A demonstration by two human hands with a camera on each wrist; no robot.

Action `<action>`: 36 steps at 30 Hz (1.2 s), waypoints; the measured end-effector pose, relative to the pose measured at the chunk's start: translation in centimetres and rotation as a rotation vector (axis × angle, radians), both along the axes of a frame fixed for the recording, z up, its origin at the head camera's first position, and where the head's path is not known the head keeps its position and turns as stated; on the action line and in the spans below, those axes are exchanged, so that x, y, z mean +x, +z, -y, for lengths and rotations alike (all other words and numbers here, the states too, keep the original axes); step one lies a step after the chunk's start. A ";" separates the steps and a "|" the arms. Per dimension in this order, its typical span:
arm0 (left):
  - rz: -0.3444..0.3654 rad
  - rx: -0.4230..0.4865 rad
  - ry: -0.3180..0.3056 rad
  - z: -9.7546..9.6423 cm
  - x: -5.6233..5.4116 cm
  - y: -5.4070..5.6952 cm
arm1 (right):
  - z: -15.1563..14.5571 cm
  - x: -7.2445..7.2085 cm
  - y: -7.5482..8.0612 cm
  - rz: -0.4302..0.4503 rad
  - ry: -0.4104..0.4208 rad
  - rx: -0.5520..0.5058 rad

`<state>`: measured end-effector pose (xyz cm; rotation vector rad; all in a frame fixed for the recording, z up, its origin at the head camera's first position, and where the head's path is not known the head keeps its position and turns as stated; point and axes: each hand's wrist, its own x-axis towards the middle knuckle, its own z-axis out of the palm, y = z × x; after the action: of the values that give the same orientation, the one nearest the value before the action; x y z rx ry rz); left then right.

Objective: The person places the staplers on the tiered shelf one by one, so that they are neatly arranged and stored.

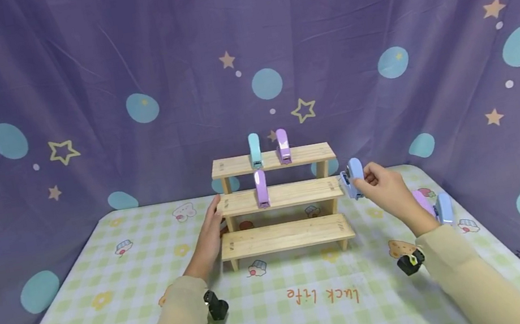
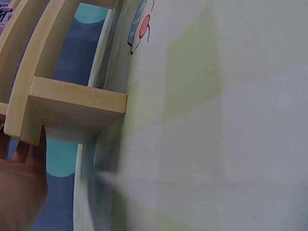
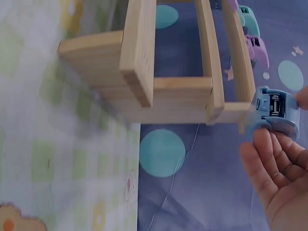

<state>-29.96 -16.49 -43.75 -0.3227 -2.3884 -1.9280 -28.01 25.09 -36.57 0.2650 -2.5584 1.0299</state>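
My right hand [image 1: 388, 189] pinches a light blue stapler [image 1: 356, 175] between thumb and fingers, just off the right end of the middle tier of a wooden three-tier shelf [image 1: 298, 234]. In the right wrist view the stapler [image 3: 276, 109] overlaps a board's end, with my fingers [image 3: 274, 154] below it. At the shelf's left side, my left hand [image 1: 208, 244] holds the end of the middle tier; the left wrist view shows its fingers partly hidden behind the wood. A teal stapler [image 1: 255, 150] and a purple stapler [image 1: 283, 145] stand on the top tier, another purple stapler [image 1: 261, 188] on the middle one.
Beyond my right wrist, a purple stapler [image 1: 421, 200] and a blue stapler [image 1: 444, 208] stand on the table, the purple one partly hidden. A checked cloth [image 1: 133, 298] covers the table. Behind the shelf hangs a purple curtain [image 1: 180, 55] with stars and dots.
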 end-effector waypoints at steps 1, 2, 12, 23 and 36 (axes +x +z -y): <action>0.001 0.002 0.001 0.0 0.0 0.0 | 0.3 0.0 0.1 0.001 0.008 -0.001; 0.003 0.003 0.003 0.0 -0.1 0.0 | 0.5 0.0 0.2 0.005 0.016 -0.003; 0.005 0.015 -0.008 -0.1 0.1 0.1 | 3.4 -1.0 0.3 0.015 0.093 -0.038; 0.036 0.042 -0.025 0.0 -0.2 0.0 | 6.7 -2.0 0.1 0.019 0.144 -0.057; 0.046 0.047 0.005 -0.4 0.2 0.2 | 10.1 -2.9 -0.4 0.014 0.156 -0.074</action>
<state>-29.78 -16.11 -43.53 -0.2735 -2.3647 -2.0073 -30.92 15.00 -36.98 0.4446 -2.5381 1.1832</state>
